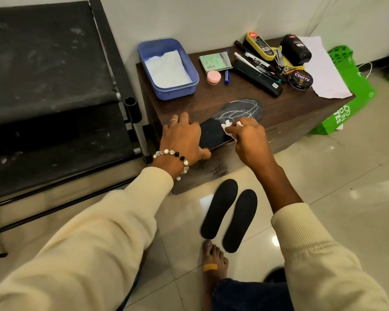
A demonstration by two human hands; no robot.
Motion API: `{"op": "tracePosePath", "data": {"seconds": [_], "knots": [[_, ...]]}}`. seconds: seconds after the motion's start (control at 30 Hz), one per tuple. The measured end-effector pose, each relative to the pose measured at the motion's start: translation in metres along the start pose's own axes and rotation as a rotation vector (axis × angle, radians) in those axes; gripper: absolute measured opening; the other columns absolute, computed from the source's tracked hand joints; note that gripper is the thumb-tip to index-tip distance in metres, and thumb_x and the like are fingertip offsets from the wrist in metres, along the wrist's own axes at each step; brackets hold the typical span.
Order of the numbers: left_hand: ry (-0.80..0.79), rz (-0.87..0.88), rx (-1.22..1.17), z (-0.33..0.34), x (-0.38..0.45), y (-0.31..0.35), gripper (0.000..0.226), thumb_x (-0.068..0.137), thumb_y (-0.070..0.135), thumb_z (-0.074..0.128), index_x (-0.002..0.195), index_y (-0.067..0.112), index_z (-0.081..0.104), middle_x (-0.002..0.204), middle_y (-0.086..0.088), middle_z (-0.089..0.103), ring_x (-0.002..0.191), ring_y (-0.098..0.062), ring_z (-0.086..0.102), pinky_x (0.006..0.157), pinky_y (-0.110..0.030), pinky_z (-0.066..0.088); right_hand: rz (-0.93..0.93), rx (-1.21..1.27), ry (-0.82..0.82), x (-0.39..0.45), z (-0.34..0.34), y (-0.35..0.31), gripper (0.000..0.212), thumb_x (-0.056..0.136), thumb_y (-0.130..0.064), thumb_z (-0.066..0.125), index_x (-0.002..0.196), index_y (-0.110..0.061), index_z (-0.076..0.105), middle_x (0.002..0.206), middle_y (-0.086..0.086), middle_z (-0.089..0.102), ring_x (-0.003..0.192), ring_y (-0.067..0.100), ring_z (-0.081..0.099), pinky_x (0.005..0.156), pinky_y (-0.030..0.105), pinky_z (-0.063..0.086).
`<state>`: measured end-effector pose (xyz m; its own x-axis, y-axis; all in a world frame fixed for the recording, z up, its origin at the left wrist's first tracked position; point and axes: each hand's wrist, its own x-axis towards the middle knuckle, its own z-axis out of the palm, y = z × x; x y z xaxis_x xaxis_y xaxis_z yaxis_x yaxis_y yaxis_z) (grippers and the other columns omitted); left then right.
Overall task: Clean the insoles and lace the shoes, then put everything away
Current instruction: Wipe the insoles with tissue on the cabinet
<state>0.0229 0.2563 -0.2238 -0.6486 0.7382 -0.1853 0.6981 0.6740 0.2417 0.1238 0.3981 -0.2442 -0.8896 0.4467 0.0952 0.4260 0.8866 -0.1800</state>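
Note:
A black insole (238, 113) with white scribbled marks on its toe end lies across the front of the brown wooden cabinet (285, 113). My left hand (182, 138) presses down on its heel end, the thumb curled under the cabinet's edge. My right hand (247, 140) pinches a small white tissue (226, 127) against the insole's middle. Two more black insoles (229, 215) lie side by side on the tiled floor below, near a bare foot (213, 259).
On the cabinet stand a blue tub (186, 63) holding white tissue, a pink jar (213, 77), a green packet (215, 61), pens and markers, a black brush (256, 78), polish bottles and a Cherry polish tin (301, 79). A green bag (350, 90) sits right, a black rack left.

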Motion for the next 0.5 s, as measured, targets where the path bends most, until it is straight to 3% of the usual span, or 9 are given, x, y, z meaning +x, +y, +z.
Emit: {"op": "tracePosePath", "data": {"seconds": [0.2,0.4,0.5], "knots": [[0.017,0.004,-0.006,0.002,0.000,-0.001,0.067,0.072,0.053,0.071,0.124,0.015,0.056,0.131,-0.011,0.041,0.122,-0.033,0.038,0.098,-0.043,0.039,-0.261,0.060,-0.096,0.000,-0.006,-0.019,0.037,0.079,0.009,0.059,0.113,-0.005,0.069,0.112,0.017,0.063,0.108,0.036,0.053,0.085,0.037,0.041],[-0.016,0.015,0.003,-0.001,0.002,-0.002,0.068,0.073,0.054,0.070,0.126,0.015,0.055,0.134,-0.010,0.039,0.124,-0.032,0.036,0.101,-0.043,0.039,0.004,0.002,-0.006,0.005,0.000,-0.008,0.038,0.086,0.007,0.050,0.120,-0.004,0.064,0.116,0.019,0.056,0.111,0.034,0.046,0.087,0.034,0.036],[-0.007,0.021,0.000,-0.001,0.002,-0.003,0.066,0.072,0.053,0.071,0.124,0.015,0.056,0.133,-0.010,0.040,0.122,-0.032,0.037,0.100,-0.043,0.039,-0.042,0.071,-0.032,0.006,0.002,-0.027,0.035,0.087,0.005,0.049,0.118,-0.001,0.062,0.116,0.020,0.054,0.111,0.035,0.045,0.086,0.032,0.033]]}}
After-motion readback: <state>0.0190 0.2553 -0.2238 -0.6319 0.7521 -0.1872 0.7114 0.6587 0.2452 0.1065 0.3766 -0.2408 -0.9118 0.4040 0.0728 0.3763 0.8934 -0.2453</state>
